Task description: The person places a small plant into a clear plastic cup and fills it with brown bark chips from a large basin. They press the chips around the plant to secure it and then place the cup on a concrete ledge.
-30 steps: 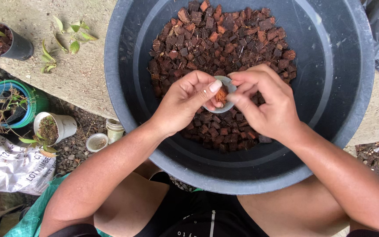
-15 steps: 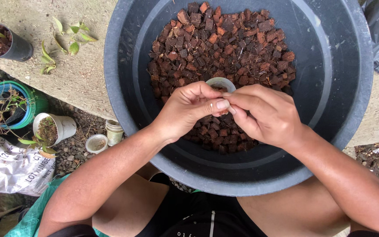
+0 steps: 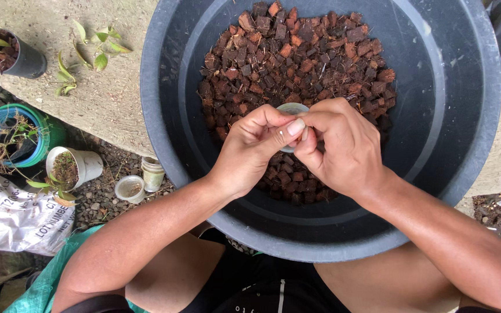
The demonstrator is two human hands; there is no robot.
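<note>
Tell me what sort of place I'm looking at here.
Most likely an outdoor home potting spot. A big dark tub of brown husk chips, small potted seedlings on gravel and loose cuttings on concrete point to it.

Change over the last second. The left hand (image 3: 256, 148) and right hand (image 3: 343, 148), earlier spread around the small pale cup (image 3: 293, 108) with a brown chip pinched at its mouth, have closed together in front of it. The chip is no longer visible. The cup, once open to view between the fingers, now shows only its far rim above the knuckles.
</note>
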